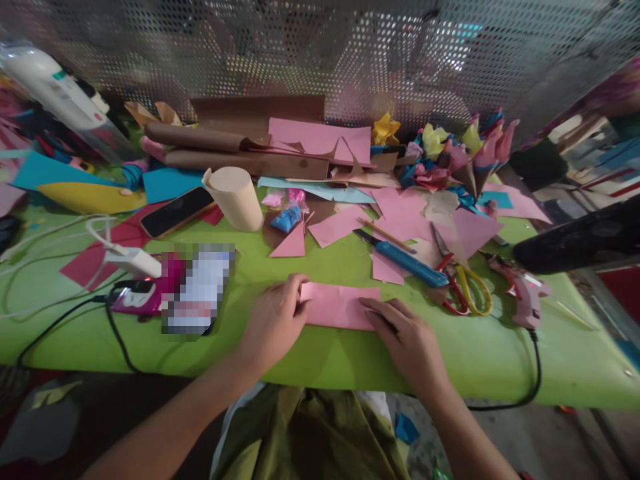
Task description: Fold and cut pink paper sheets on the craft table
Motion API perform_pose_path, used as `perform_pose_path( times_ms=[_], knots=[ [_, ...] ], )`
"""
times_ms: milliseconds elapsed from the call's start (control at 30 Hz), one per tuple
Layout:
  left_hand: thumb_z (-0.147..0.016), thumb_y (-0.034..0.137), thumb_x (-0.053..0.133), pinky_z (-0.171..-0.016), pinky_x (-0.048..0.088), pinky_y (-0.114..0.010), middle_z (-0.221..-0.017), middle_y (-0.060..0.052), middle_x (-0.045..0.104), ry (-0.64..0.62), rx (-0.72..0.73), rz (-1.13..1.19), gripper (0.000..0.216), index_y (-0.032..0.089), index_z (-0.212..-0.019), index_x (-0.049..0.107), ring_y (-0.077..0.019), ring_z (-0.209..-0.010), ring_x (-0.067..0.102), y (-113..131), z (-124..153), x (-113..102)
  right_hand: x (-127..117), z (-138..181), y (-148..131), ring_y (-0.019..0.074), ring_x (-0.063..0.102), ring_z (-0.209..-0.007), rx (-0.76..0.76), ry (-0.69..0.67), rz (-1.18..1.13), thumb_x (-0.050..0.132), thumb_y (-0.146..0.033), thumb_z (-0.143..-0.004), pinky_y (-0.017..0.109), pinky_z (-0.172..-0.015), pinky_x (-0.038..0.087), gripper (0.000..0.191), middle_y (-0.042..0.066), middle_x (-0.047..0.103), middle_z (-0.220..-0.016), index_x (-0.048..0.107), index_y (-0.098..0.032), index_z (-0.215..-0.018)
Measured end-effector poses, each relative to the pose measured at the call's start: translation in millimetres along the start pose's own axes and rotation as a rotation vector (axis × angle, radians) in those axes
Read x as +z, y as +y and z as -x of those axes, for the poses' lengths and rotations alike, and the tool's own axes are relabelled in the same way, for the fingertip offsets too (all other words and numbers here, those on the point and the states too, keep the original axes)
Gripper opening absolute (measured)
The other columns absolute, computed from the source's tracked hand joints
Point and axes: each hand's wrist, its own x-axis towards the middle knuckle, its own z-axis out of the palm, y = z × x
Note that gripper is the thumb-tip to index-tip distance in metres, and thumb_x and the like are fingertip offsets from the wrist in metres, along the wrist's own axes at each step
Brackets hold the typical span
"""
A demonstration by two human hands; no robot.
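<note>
A strip of folded pink paper [340,307] lies across the green table in front of me. At its left end, the thumb and fingers of my left hand [277,320] pinch the paper. My right hand [407,333] has bent fingers pressed on the right end; its thumb is mostly hidden. Beyond the paper are a blue utility knife [410,263], a pencil [387,237] and pink paper scraps [337,230]. To the right of my right hand lie scissors with red and yellow handles [473,290].
A pink glue gun [527,297] with a black cord lies right. On the left are a blurred phone [200,290], a magenta power strip [143,297] with cables, and another phone [177,212]. A beige paper roll [235,200], brown paper rolls [245,162] and paper flowers [473,150] stand behind.
</note>
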Motion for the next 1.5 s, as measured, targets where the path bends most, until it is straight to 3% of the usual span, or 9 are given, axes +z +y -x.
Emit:
perform_pose_path(
  times_ms=[367, 600, 900, 1000, 1100, 1233, 1367, 1500],
  knots=[
    [-0.088, 0.013, 0.057, -0.069, 0.048, -0.032, -0.076, -0.001, 0.070, -0.042, 0.059, -0.126, 0.018, 0.021, -0.105, 0.058, -0.0199, -0.073, 0.067, 4.5, 0.1, -4.0, 0.2, -1.6, -4.3, 0.0194, 0.067, -0.076, 0.010, 0.014, 0.024, 0.044, -0.034, -0.099, 0.029, -0.066, 0.051, 0.033, 0.007, 0.070, -0.089, 0.073, -0.024, -0.110],
    [-0.090, 0.010, 0.054, -0.073, 0.047, -0.033, -0.093, -0.004, 0.073, -0.046, 0.118, -0.136, 0.019, 0.021, -0.102, 0.063, -0.0205, -0.084, 0.066, 2.8, 0.6, -1.8, 2.4, -1.6, -4.3, 0.0193, 0.066, -0.074, 0.016, 0.029, 0.050, 0.044, -0.034, -0.099, 0.030, -0.067, 0.051, 0.032, 0.007, 0.069, -0.088, 0.073, -0.024, -0.108],
    [-0.089, 0.012, 0.057, -0.072, 0.044, -0.037, -0.089, -0.007, 0.064, 0.012, 0.233, -0.413, 0.012, 0.019, -0.095, 0.064, -0.0249, -0.086, 0.057, 4.9, 6.1, -0.8, 6.3, 1.1, -7.5, 0.0200, 0.062, -0.075, -0.001, 0.057, 0.150, 0.044, -0.030, -0.098, 0.031, -0.068, 0.050, 0.030, 0.007, 0.062, -0.089, 0.071, -0.024, -0.109],
    [-0.091, 0.008, 0.052, -0.081, 0.046, -0.038, -0.103, -0.009, 0.063, 0.041, 0.348, -0.428, 0.018, 0.017, -0.101, 0.063, -0.0242, -0.093, 0.057, 7.6, 7.2, 1.4, 6.1, 1.0, -8.5, 0.0191, 0.060, -0.075, -0.022, 0.077, 0.173, 0.046, -0.029, -0.097, 0.030, -0.067, 0.050, 0.028, 0.007, 0.058, -0.089, 0.071, -0.026, -0.108],
    [-0.093, 0.007, 0.048, -0.087, 0.047, -0.035, -0.110, -0.008, 0.064, -0.030, 0.487, -0.330, 0.023, 0.016, -0.109, 0.062, -0.0222, -0.101, 0.057, 7.0, 7.5, 4.1, 5.7, 1.0, -8.6, 0.0193, 0.060, -0.075, -0.022, 0.088, 0.183, 0.048, -0.028, -0.095, 0.031, -0.066, 0.050, 0.027, 0.007, 0.055, -0.091, 0.072, -0.026, -0.107],
    [-0.092, 0.005, 0.044, -0.090, 0.049, -0.035, -0.120, -0.009, 0.064, -0.094, 0.521, -0.264, 0.034, 0.015, -0.122, 0.059, -0.0225, -0.111, 0.057, 2.5, 14.3, 5.4, 5.8, 1.4, -9.0, 0.0196, 0.059, -0.075, -0.027, 0.092, 0.185, 0.047, -0.027, -0.095, 0.032, -0.067, 0.050, 0.028, 0.007, 0.055, -0.091, 0.072, -0.026, -0.107],
    [-0.094, 0.027, 0.053, -0.100, 0.046, -0.040, -0.139, -0.012, 0.054, -0.099, 0.500, -0.254, 0.047, 0.023, -0.141, 0.049, -0.0268, -0.126, 0.049, 2.4, 28.3, 3.2, 7.0, 1.0, -8.6, 0.0194, 0.060, -0.076, -0.039, 0.092, 0.181, 0.046, -0.027, -0.096, 0.031, -0.067, 0.049, 0.028, 0.007, 0.056, -0.090, 0.071, -0.026, -0.108],
    [-0.088, 0.052, 0.060, -0.105, 0.043, -0.044, -0.148, -0.012, 0.045, -0.139, 0.481, -0.290, 0.063, 0.033, -0.146, 0.042, -0.0299, -0.133, 0.043, 4.6, 36.2, 2.3, 6.4, -1.0, -4.9, 0.0201, 0.061, -0.079, -0.034, 0.070, 0.172, 0.046, -0.028, -0.096, 0.031, -0.069, 0.049, 0.027, 0.007, 0.058, -0.091, 0.071, -0.025, -0.108]
  ],
)
